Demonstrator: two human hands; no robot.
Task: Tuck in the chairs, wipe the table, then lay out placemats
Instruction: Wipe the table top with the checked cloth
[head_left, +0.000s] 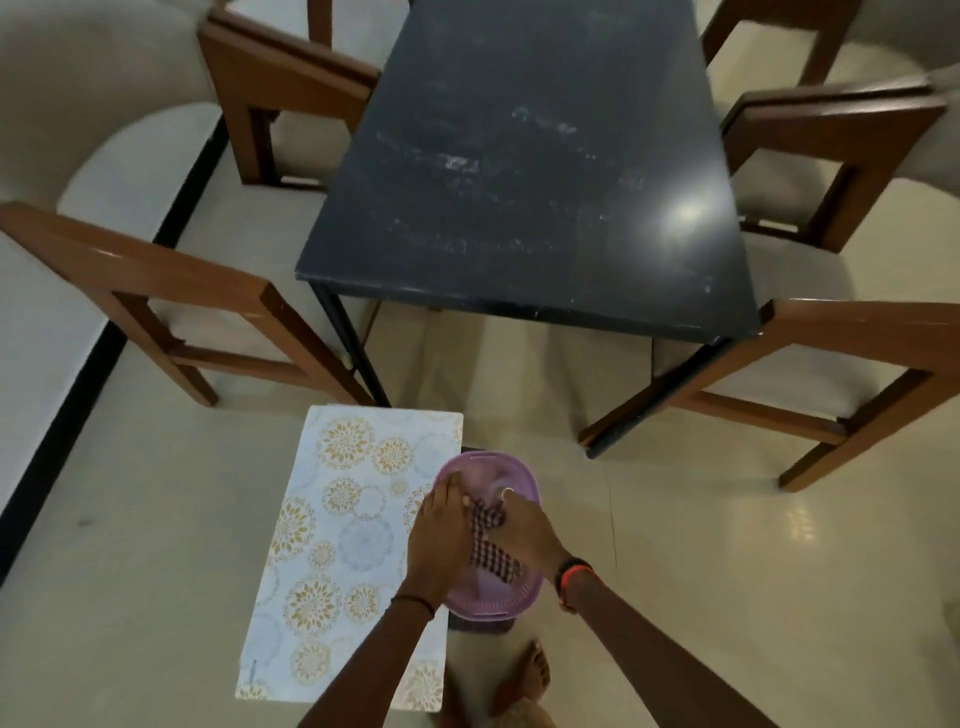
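Observation:
A dark tabletop (519, 171) with pale smears stands ahead, with several wooden chairs around it, such as the near-left chair (171, 291) and the near-right chair (857, 364). Below me a purple basin (498, 470) sits beside a floral placemat (332, 545). Over the basin, my left hand (439, 540) and my right hand (524, 530) both grip a checked cloth (488, 545) between them.
The far-left chair (280, 83) and far-right chair (831, 130) flank the table's far end. A pale tiled floor (701, 545) lies all round, with a black strip along the wall at left. My bare foot (527, 675) shows below the basin.

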